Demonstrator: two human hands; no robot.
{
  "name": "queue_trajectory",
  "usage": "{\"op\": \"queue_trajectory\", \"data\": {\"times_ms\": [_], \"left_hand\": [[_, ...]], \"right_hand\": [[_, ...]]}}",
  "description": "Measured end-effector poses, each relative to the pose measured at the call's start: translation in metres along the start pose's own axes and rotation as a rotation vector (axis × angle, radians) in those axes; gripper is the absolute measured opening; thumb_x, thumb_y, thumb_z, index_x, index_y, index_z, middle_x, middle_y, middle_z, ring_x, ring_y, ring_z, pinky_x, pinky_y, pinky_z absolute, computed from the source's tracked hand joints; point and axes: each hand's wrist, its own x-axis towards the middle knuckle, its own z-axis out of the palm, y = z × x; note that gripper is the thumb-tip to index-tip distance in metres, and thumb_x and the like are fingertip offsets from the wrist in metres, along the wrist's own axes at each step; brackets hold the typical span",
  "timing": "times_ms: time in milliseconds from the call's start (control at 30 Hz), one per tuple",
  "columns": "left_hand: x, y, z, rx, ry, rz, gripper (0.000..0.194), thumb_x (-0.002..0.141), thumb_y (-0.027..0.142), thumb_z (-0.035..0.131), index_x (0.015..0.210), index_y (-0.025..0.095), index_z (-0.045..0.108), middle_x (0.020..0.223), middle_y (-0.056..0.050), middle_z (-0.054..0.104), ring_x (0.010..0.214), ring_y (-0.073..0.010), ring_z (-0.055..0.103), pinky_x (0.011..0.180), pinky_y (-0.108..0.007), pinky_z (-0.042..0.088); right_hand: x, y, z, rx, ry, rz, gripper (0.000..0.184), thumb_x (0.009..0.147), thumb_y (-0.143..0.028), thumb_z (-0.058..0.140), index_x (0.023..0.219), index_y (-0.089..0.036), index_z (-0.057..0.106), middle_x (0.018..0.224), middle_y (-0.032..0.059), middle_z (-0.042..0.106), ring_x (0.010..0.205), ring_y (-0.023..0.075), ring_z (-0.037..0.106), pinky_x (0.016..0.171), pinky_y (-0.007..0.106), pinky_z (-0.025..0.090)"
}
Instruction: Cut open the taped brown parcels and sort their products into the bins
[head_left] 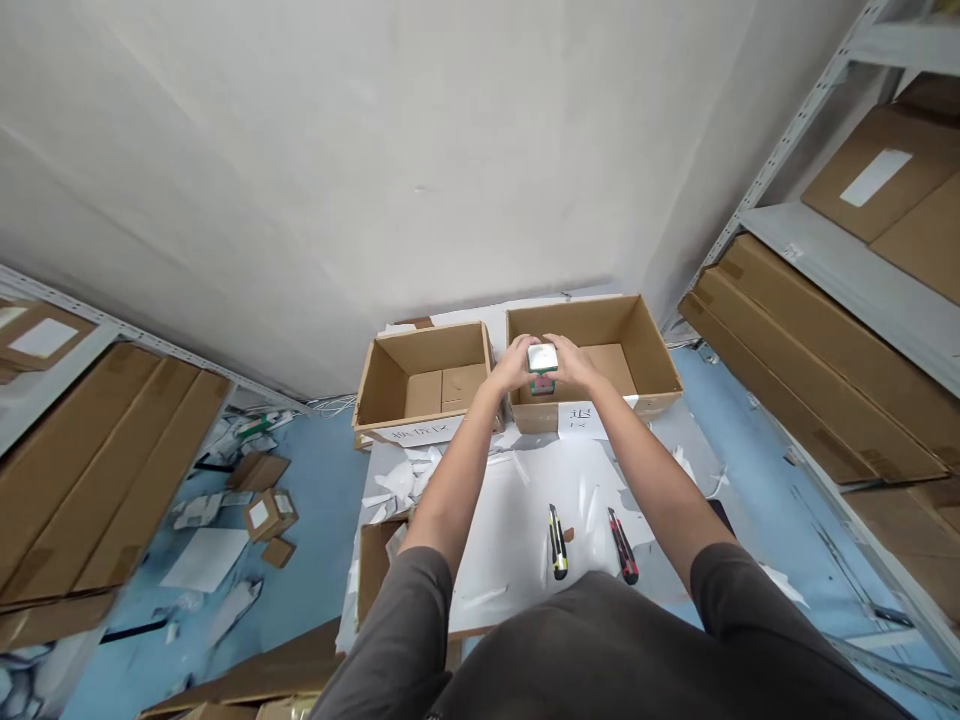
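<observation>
Between my two hands is a small box (542,358) with a white top and green and pink on its side. My left hand (514,364) grips its left side, and my right hand (570,360) grips its right side. Both hands are over the front left part of the right open cardboard box (651,372), which carries a white paper label (581,420) with handwriting on its front. Left of it stands another open cardboard box (363,392), also with a handwritten label. Finger details are small at this distance.
On the white table (510,540) lie a yellow-black box cutter (557,543) and a red-black box cutter (622,546). Paper scraps (401,485) sit at the left. Shelves with large cartons (817,370) flank both sides, and small boxes (271,512) litter the blue floor.
</observation>
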Motion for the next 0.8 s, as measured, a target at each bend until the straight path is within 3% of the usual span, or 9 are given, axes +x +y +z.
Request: {"op": "queue_trajectory", "data": {"times_ms": [67,200,300,433,600,700,800], "left_hand": [[-0.005,-0.015,0.004,0.010,-0.025,-0.019,0.071,0.069,0.012,0.081,0.135,0.020,0.057,0.152,-0.016,0.053,0.150,-0.0355,0.044,0.124,-0.048,0.039],[-0.024,-0.030,0.001,0.033,-0.016,-0.072,0.076,0.073,0.012,0.081,0.144,0.022,0.056,0.159,-0.015,0.050,0.152,-0.0352,0.044,0.129,-0.051,0.035],[-0.046,-0.030,-0.006,0.045,0.012,-0.084,0.079,0.074,0.014,0.082,0.149,0.023,0.056,0.162,-0.014,0.049,0.154,-0.0352,0.042,0.130,-0.051,0.033],[-0.093,-0.025,-0.025,0.038,0.089,-0.104,0.081,0.072,0.013,0.084,0.148,0.024,0.059,0.162,-0.013,0.049,0.154,-0.0362,0.041,0.131,-0.053,0.031],[-0.198,-0.023,-0.064,0.170,0.148,-0.170,0.082,0.078,0.019,0.081,0.154,0.027,0.053,0.166,-0.012,0.045,0.158,-0.0332,0.037,0.132,-0.052,0.030],[-0.287,-0.022,-0.088,0.257,0.176,-0.224,0.084,0.079,0.020,0.079,0.157,0.027,0.050,0.167,-0.011,0.043,0.157,-0.0309,0.038,0.131,-0.050,0.033],[-0.387,-0.022,-0.106,0.294,0.191,-0.291,0.083,0.079,0.020,0.079,0.156,0.023,0.051,0.167,-0.014,0.044,0.157,-0.0317,0.039,0.131,-0.049,0.033]], "right_hand": [[0.002,0.015,0.010,0.050,-0.027,0.013,0.097,0.068,-0.028,0.094,0.155,-0.031,0.052,0.156,0.0117,0.056,0.146,0.0415,0.050,0.116,0.060,0.049],[-0.004,0.026,0.017,0.076,-0.026,0.002,0.096,0.075,-0.038,0.091,0.160,-0.032,0.049,0.159,0.0116,0.053,0.150,0.0410,0.046,0.120,0.063,0.045],[-0.015,0.012,0.016,0.042,-0.034,-0.034,0.094,0.080,-0.040,0.088,0.163,-0.031,0.046,0.161,0.0118,0.051,0.152,0.0413,0.043,0.121,0.064,0.044],[-0.032,-0.030,0.020,-0.011,-0.043,-0.109,0.089,0.083,-0.038,0.084,0.163,-0.027,0.046,0.160,0.0130,0.052,0.151,0.0401,0.044,0.124,0.062,0.040],[-0.061,-0.112,0.058,-0.069,-0.074,-0.209,0.084,0.086,-0.039,0.079,0.162,-0.025,0.046,0.157,0.0135,0.055,0.148,0.0386,0.047,0.125,0.061,0.038],[-0.088,-0.176,0.107,-0.086,-0.109,-0.259,0.082,0.087,-0.038,0.077,0.162,-0.025,0.045,0.157,0.0134,0.055,0.147,0.0369,0.048,0.124,0.058,0.040],[-0.122,-0.244,0.173,-0.087,-0.158,-0.279,0.080,0.087,-0.038,0.076,0.161,-0.026,0.047,0.156,0.0131,0.055,0.147,0.0367,0.048,0.122,0.058,0.043]]}}
